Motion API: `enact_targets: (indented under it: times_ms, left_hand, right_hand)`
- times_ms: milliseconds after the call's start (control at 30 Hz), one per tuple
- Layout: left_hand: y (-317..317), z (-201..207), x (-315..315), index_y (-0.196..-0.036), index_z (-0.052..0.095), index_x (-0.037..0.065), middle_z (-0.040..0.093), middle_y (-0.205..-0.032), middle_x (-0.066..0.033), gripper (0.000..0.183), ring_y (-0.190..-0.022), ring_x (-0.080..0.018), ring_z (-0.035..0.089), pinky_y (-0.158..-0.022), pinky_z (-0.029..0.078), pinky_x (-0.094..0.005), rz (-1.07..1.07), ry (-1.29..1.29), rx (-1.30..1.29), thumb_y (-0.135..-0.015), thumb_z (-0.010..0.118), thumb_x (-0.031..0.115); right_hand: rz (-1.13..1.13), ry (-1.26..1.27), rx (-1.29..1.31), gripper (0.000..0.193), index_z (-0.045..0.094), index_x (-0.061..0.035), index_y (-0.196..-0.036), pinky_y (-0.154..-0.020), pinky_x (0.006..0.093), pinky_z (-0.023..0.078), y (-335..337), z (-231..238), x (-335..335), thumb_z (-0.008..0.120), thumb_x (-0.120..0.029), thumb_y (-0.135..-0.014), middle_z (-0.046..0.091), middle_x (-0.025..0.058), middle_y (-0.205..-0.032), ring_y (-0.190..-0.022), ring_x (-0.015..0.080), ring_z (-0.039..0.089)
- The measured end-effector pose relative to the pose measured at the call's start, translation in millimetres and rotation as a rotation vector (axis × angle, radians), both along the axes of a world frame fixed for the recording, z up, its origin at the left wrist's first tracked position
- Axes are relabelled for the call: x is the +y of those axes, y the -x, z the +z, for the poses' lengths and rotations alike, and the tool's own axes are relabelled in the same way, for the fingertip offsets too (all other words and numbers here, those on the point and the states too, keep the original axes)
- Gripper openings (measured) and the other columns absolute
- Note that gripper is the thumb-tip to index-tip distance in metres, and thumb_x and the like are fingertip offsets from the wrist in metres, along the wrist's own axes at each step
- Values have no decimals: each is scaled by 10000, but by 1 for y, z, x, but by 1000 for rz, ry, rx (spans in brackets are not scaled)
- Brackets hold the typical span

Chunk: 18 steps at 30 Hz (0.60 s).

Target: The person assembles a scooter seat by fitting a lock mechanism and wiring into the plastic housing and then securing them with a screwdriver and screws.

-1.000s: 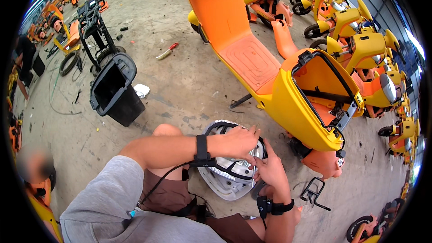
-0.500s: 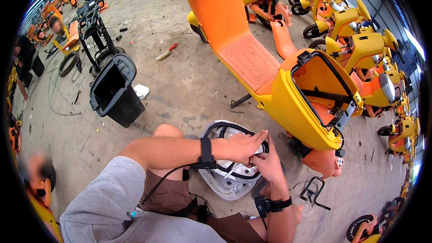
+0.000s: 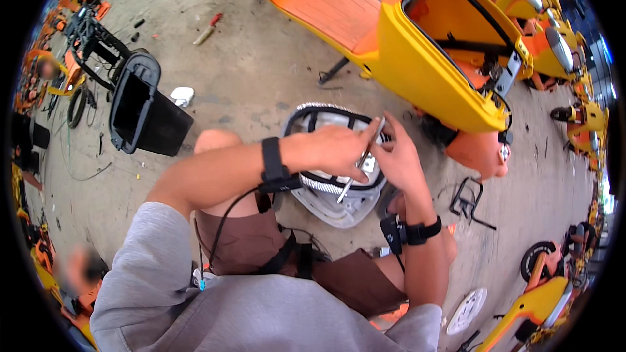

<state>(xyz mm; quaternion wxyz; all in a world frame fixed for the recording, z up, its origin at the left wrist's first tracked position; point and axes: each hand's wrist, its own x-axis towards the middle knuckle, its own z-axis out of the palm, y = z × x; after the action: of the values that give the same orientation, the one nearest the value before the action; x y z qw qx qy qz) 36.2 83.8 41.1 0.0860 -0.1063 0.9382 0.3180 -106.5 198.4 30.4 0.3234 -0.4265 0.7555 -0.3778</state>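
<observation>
Silvery and slim, the rod (image 3: 346, 189) looks straight

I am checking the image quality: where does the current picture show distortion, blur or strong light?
Head view, edges: fisheye curvature with a black surround; head view, lower left: one smeared patch, unreadable; head view, right edge: whitish-blue glare; head view, centre: the silver rod shines, its outline readable.

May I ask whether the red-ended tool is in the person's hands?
No, the red-ended tool lies on the floor.
</observation>
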Motion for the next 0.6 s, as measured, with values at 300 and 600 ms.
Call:
enact_targets:
  times_ms: [300, 600]
  left_hand:
    - [7, 11, -3, -1107, 602, -34, 664, -974, -215, 462, -955, -384, 634, -794, 510, -446, -118, 0, -167, -811, 701, 306]
    - [2, 6, -31, -908, 734, 76, 683, -812, -172, 177, -831, -354, 662, -710, 515, -445, 82, 286, -29, -751, 728, 158]
  right_hand:
    - [-29, -79, 337, 590, 523, -8, -1250, -866, 406, 492, 4, 8, 6, 703, -323, -785, 617, 221, -1173, -1025, 356, 626]
    - [-14, -301, 593, 334, 697, -79, -966, -710, 426, 508, 13, 30, 14, 715, -364, -793, 693, 157, -873, -824, 349, 659]
